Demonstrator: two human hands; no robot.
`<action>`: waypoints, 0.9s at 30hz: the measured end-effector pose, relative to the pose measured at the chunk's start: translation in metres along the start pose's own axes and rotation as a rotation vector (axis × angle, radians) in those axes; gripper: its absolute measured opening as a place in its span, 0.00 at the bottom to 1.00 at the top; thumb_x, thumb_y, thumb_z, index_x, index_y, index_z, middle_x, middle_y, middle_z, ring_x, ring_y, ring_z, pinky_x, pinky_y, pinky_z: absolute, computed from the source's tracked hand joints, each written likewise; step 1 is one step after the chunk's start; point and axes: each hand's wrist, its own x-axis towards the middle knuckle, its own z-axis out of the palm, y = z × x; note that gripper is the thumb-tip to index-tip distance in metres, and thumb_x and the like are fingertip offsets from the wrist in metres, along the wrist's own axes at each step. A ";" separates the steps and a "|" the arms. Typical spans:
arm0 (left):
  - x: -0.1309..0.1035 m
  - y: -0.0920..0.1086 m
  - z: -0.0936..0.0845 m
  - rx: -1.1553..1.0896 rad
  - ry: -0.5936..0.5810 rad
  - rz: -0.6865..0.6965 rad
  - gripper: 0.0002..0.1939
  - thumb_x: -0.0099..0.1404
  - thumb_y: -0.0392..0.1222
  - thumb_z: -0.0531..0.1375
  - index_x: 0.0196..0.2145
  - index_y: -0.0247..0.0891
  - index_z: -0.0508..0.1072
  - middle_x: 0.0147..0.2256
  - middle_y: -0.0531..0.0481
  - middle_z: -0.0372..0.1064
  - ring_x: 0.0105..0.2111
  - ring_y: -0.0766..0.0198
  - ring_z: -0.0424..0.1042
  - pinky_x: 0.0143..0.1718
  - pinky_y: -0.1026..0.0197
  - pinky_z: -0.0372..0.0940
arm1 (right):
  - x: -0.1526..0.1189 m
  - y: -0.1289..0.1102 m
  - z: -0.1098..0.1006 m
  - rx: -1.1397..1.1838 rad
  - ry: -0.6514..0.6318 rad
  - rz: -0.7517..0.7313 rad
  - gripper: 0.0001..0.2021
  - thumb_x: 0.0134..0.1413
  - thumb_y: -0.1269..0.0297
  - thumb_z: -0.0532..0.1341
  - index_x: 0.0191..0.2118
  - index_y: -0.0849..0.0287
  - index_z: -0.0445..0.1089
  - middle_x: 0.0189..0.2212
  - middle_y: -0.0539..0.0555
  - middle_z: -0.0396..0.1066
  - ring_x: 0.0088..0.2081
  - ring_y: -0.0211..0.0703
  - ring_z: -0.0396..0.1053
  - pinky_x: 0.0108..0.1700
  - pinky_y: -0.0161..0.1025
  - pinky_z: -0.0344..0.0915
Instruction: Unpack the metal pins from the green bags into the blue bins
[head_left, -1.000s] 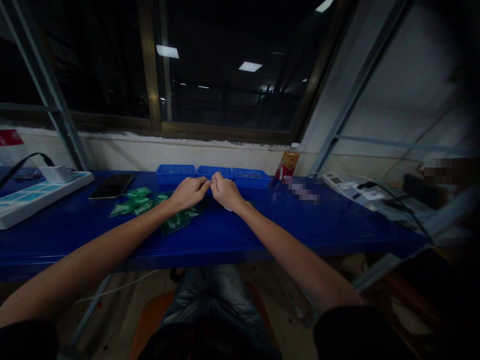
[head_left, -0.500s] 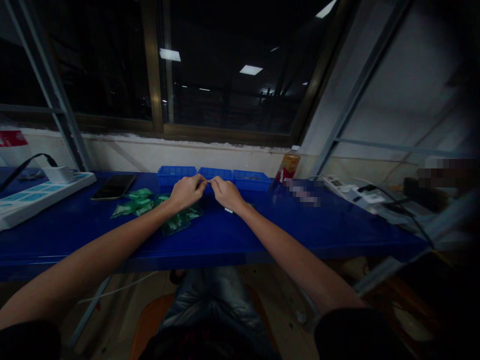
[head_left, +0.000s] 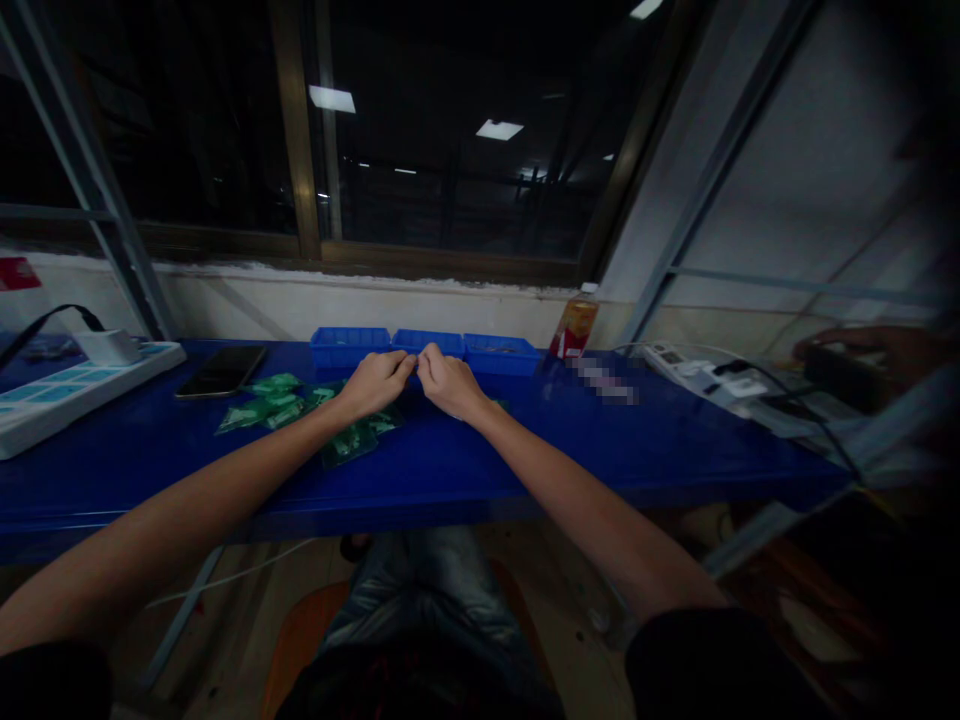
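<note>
My left hand (head_left: 377, 382) and my right hand (head_left: 448, 383) meet almost fingertip to fingertip above the blue table. Both are closed in a pinch. Whatever sits between the fingers is too small and dark to make out. Below and left of my left hand lies a loose pile of small green plastic packets (head_left: 279, 402), partly covered by that hand and forearm. Just behind the hands stand three blue bins in a row: a left bin (head_left: 347, 345), a middle bin (head_left: 439, 342) and a right bin (head_left: 501, 352). Small parts show faintly in the right one.
A dark phone (head_left: 222, 371) and a white power strip (head_left: 90, 385) lie on the left of the blue table (head_left: 450, 480). A bottle with amber liquid (head_left: 576, 322) stands at the back right. Farther right are chargers and cables (head_left: 724, 385), near another person's hand (head_left: 892, 350).
My hands stay close together, the right fingers now curled a little higher. A white piece seen under my right hand is now mostly hidden. At far right, another person's hand shows holding something dark.
</note>
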 end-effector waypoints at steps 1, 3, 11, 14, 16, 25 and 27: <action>0.000 0.000 0.000 0.010 -0.002 0.015 0.20 0.66 0.47 0.42 0.25 0.37 0.66 0.23 0.50 0.67 0.24 0.65 0.66 0.27 0.64 0.55 | 0.000 0.000 0.000 -0.002 0.003 0.002 0.17 0.62 0.61 0.38 0.44 0.60 0.59 0.33 0.58 0.73 0.35 0.47 0.70 0.33 0.36 0.55; -0.001 -0.001 0.000 0.046 -0.010 0.038 0.20 0.66 0.47 0.42 0.25 0.37 0.67 0.23 0.49 0.68 0.24 0.65 0.67 0.27 0.64 0.55 | 0.001 0.001 0.000 0.000 0.005 0.007 0.16 0.61 0.62 0.39 0.44 0.60 0.60 0.32 0.57 0.73 0.35 0.47 0.70 0.33 0.36 0.55; -0.002 -0.001 -0.003 0.154 0.041 0.052 0.15 0.62 0.48 0.50 0.42 0.40 0.67 0.27 0.51 0.71 0.26 0.63 0.69 0.26 0.65 0.55 | 0.005 0.004 0.004 0.053 0.042 0.033 0.16 0.61 0.65 0.40 0.39 0.60 0.64 0.30 0.55 0.72 0.32 0.43 0.70 0.31 0.35 0.53; -0.001 -0.002 -0.004 0.158 0.062 0.020 0.15 0.62 0.48 0.49 0.42 0.40 0.67 0.28 0.50 0.72 0.27 0.62 0.70 0.27 0.64 0.56 | 0.007 0.005 0.005 0.083 0.059 0.011 0.19 0.62 0.64 0.38 0.35 0.59 0.65 0.30 0.55 0.72 0.33 0.42 0.70 0.33 0.35 0.53; 0.001 -0.004 -0.003 0.163 0.073 -0.019 0.16 0.64 0.49 0.47 0.39 0.39 0.69 0.28 0.48 0.72 0.28 0.61 0.70 0.28 0.63 0.56 | 0.006 0.005 0.005 0.079 0.088 -0.003 0.21 0.63 0.61 0.36 0.35 0.58 0.65 0.31 0.55 0.73 0.34 0.42 0.70 0.33 0.35 0.54; 0.000 -0.001 0.001 0.058 0.036 -0.037 0.21 0.65 0.51 0.43 0.29 0.37 0.69 0.25 0.48 0.71 0.24 0.64 0.68 0.27 0.64 0.56 | 0.001 0.003 0.004 -0.071 0.050 0.037 0.21 0.63 0.57 0.36 0.41 0.58 0.64 0.31 0.56 0.73 0.33 0.45 0.71 0.32 0.36 0.55; 0.000 0.002 0.002 0.050 0.025 -0.028 0.21 0.65 0.51 0.43 0.28 0.37 0.69 0.25 0.48 0.71 0.25 0.64 0.68 0.28 0.64 0.56 | 0.002 0.003 0.003 -0.066 0.053 0.042 0.21 0.63 0.58 0.37 0.40 0.58 0.64 0.31 0.56 0.73 0.33 0.45 0.71 0.33 0.36 0.55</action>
